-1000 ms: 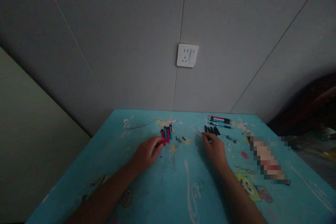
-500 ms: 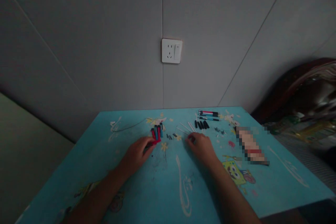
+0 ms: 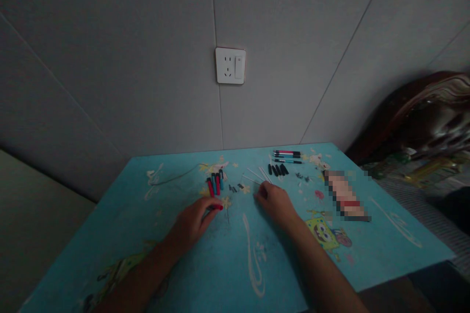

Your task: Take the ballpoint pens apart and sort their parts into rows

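My left hand is closed in a pinch round a red pen barrel, whose end pokes out past the fingertips. Just beyond it lies a row of red and blue pen barrels with dark ends. My right hand rests on the table with its fingers curled together; whether they hold anything is hidden. Thin white pen refills lie fanned out right beyond those fingers. Between the hands are several small dark pen parts. Several black pen grips lie beyond my right hand.
Whole pens lie side by side at the table's back edge. Small dark bits sit right of the grips. A blurred-out flat item lies at the right. Behind the blue table stands a wall with a socket.
My left hand has drawn the red pen barrel slightly toward me, away from the row. My right hand stays by the refills. The view has shifted a little.
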Demonstrator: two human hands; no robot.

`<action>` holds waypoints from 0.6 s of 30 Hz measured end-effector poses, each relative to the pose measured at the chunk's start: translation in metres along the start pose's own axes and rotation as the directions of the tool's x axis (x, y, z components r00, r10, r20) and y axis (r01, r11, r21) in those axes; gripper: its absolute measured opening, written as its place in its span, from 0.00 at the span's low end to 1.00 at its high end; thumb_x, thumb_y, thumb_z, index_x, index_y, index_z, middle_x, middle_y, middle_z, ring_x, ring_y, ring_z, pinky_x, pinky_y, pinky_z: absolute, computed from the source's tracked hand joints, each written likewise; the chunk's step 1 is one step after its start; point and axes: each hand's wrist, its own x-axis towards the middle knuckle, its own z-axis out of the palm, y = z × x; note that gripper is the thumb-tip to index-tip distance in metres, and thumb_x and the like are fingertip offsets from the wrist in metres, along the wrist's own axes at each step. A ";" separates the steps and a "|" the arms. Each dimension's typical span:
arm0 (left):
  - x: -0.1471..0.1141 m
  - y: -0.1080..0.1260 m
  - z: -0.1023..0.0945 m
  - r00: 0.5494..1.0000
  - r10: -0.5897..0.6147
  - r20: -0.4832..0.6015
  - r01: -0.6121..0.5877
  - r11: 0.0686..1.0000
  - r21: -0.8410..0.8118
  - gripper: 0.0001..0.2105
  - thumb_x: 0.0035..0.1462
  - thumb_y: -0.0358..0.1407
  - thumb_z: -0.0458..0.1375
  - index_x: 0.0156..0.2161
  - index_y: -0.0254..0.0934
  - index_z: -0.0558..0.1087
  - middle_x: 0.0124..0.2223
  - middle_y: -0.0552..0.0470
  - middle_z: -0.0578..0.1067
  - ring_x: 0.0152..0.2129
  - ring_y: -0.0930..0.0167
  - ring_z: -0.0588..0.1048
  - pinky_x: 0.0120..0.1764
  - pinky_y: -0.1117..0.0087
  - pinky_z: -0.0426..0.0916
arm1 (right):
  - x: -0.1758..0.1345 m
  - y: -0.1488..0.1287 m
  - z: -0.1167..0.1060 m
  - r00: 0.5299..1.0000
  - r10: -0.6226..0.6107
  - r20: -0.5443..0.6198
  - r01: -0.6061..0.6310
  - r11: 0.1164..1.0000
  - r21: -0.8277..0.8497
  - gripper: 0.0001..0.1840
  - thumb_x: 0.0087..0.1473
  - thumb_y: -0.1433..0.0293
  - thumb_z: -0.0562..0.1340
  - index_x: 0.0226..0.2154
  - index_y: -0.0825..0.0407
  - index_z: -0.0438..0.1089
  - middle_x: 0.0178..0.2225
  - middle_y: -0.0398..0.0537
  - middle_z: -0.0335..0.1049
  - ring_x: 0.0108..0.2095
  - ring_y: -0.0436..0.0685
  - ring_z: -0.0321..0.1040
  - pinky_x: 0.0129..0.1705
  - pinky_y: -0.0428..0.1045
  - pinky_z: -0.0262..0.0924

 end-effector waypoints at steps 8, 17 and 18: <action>0.000 0.002 0.002 1.000 0.009 0.023 -0.009 1.000 0.001 0.10 0.65 0.36 0.54 0.51 0.42 0.68 0.46 0.51 0.78 0.42 0.68 0.78 0.45 0.65 0.73 | 0.000 -0.004 0.004 1.000 0.008 -0.021 -0.009 0.997 -0.080 0.08 0.59 0.70 0.58 0.33 0.52 0.73 0.35 0.53 0.76 0.35 0.56 0.71 0.38 0.47 0.56; 0.008 0.029 0.006 0.995 0.002 -0.102 -0.021 0.982 -0.187 0.09 0.66 0.32 0.52 0.50 0.40 0.67 0.48 0.48 0.77 0.48 0.68 0.75 0.52 0.63 0.70 | 0.003 0.003 0.007 0.990 -0.103 -0.091 0.110 0.992 0.068 0.15 0.61 0.69 0.54 0.40 0.53 0.76 0.39 0.55 0.76 0.40 0.59 0.72 0.44 0.50 0.59; 0.008 0.031 0.006 0.994 0.015 -0.111 -0.037 0.979 -0.201 0.09 0.65 0.32 0.53 0.49 0.40 0.67 0.48 0.48 0.77 0.48 0.68 0.75 0.51 0.63 0.70 | 0.004 0.003 0.008 0.987 -0.110 -0.118 0.126 0.983 0.132 0.16 0.62 0.68 0.53 0.41 0.53 0.76 0.40 0.55 0.75 0.41 0.60 0.72 0.45 0.51 0.60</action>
